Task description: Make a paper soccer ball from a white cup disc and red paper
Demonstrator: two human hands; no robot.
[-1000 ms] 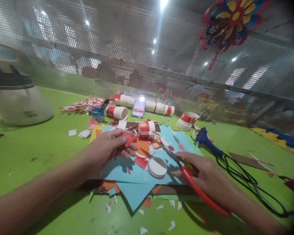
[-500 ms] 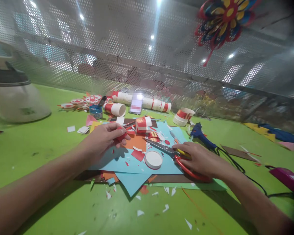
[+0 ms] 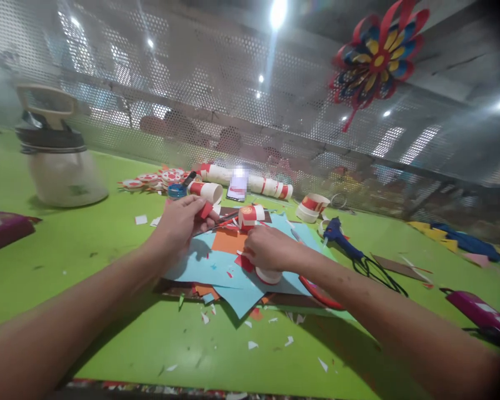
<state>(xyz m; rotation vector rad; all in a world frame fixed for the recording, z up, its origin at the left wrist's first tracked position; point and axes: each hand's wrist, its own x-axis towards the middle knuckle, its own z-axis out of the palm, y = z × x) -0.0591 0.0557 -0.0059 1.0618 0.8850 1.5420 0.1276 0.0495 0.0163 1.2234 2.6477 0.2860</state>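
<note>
My left hand (image 3: 181, 225) pinches a small piece of red paper (image 3: 205, 210) above the left side of the light blue paper sheet (image 3: 216, 272). My right hand (image 3: 269, 245) reaches down over the middle of the sheet with its fingers curled; its fingertips and anything in them are hidden. Just beyond it lies a cut red and white paper cup (image 3: 250, 215). A white round lid (image 3: 269, 276) shows partly beneath the right hand. The scissors lie under my right forearm, with only a red handle (image 3: 323, 295) showing. Orange paper (image 3: 227, 241) lies between the hands.
A blue glue gun (image 3: 341, 239) with a black cord lies at right, near a cut cup (image 3: 312, 207). Behind stand a phone (image 3: 237, 189) and a row of joined cups (image 3: 260, 184). A large bottle (image 3: 64, 172) stands left. Paper scraps (image 3: 253, 345) litter the green table (image 3: 150, 355).
My right hand has let go of the scissors and moved left to the paper scraps beside the cup. My left hand still holds the red paper. The camera view has shifted slightly.
</note>
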